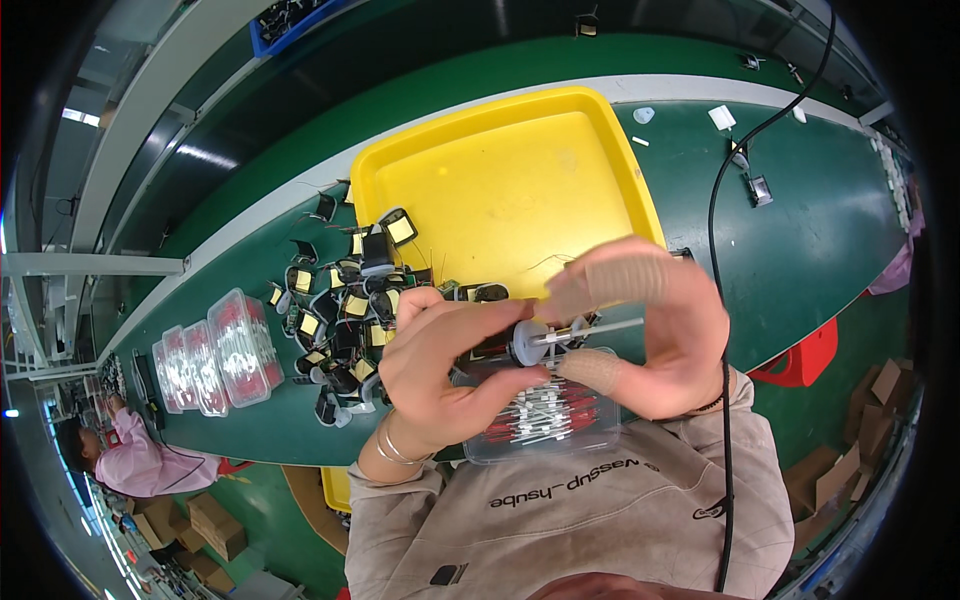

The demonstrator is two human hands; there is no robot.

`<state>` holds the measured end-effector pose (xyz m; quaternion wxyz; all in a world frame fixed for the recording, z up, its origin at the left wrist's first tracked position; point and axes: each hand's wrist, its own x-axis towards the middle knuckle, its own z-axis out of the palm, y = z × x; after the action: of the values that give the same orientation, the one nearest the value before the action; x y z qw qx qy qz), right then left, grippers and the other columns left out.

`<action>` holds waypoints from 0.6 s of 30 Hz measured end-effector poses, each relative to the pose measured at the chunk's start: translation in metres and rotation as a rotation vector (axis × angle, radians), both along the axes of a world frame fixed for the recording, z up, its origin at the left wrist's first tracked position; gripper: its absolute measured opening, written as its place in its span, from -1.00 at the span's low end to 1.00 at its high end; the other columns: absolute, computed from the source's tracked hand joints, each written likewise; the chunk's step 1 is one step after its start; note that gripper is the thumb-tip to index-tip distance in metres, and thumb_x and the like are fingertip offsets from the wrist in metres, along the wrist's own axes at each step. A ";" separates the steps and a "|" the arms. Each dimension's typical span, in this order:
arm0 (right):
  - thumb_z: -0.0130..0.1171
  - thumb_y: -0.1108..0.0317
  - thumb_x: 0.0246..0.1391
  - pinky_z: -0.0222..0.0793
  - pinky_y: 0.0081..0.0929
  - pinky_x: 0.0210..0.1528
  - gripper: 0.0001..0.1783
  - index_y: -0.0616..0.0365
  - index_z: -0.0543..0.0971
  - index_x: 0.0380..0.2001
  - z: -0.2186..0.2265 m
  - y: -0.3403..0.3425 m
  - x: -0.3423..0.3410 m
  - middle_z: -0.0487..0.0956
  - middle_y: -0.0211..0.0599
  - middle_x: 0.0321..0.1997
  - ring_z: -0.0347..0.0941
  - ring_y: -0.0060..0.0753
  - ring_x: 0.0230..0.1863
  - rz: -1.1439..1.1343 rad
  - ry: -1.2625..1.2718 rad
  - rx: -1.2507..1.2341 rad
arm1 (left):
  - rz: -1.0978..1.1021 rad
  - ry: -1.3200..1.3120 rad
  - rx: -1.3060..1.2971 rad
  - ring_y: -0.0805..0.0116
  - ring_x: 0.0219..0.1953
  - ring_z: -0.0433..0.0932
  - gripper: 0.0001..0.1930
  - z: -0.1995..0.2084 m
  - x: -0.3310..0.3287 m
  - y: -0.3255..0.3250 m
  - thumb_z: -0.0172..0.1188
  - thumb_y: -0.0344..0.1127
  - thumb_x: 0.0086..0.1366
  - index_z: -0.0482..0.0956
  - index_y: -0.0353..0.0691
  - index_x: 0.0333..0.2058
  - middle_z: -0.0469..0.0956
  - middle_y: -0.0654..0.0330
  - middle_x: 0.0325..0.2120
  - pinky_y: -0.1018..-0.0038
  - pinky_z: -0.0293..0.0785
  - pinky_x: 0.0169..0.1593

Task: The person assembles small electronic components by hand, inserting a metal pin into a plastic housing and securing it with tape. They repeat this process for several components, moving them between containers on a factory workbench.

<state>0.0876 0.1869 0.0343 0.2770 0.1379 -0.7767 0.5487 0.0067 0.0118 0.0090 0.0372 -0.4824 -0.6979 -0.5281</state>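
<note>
In front of my chest, my left hand [435, 365] is closed round a small dark part with a round pale-grey end [527, 343]. My right hand [685, 335], with tan finger wraps on thumb and forefinger, curls in from the other side. It pinches a thin white rod [615, 327] whose inner end meets the grey round end. Just below both hands stands a clear plastic box [490, 450] of red and white slim pieces. Beside my left hand lies a heap of small black parts with yellow pads [350, 305].
Beyond my hands a yellow tray [510, 190] rests on the green table [680, 170]. Clear boxes of red and white pieces [240, 350] stand at left. A black cable [714, 230] hangs down on the right. A person in pink [150, 460] sits far left; a red stool [805, 355] stands right.
</note>
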 end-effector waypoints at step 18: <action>0.34 0.47 -0.41 0.32 -0.50 -0.52 -0.68 0.20 0.59 -0.41 0.001 0.004 0.001 0.48 -0.35 -0.56 0.39 -0.35 -0.57 -0.187 -0.026 0.448 | 0.055 -0.068 0.060 0.16 -0.36 0.62 -0.73 0.005 0.002 -0.001 0.42 -0.48 -0.14 0.48 -0.33 -0.48 0.61 -0.05 -0.31 0.46 0.55 -0.28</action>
<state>0.0890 0.1912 0.0354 0.2792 0.1164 -0.8918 0.3366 0.0086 0.0107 0.0137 0.0426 -0.4433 -0.6957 -0.5636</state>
